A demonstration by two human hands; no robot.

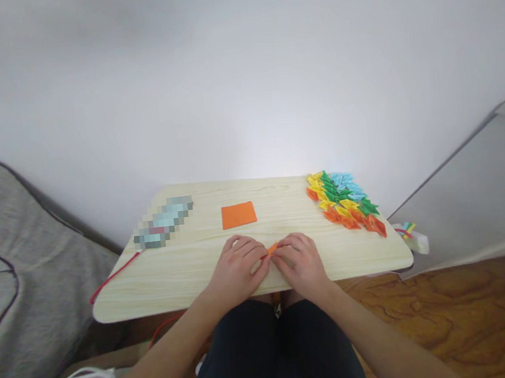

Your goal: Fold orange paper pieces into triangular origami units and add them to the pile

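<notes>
Between my two hands, close to the table's front edge, is a small folded piece of orange paper (272, 249). My left hand (241, 266) pinches its left end with thumb and forefinger. On the other end, my right hand (301, 261) has its thumb and fingertips closed. Most of the paper is covered by my fingers. Just beyond my left hand lies a flat orange sheet or stack of paper (238, 215). To the right are several folded paper pieces in rows, among them orange ones (358, 218), yellow ones (317, 187), green ones (331, 188) and light blue ones (346, 183).
A pale wood-grain table (189, 274) stands against a white wall (241, 82). At its left lies a pixelated device (163, 223) with a red cable (115, 278) running off the edge. Grey fabric (36, 278) is at far left. A white bag (418, 242) hangs past the right edge.
</notes>
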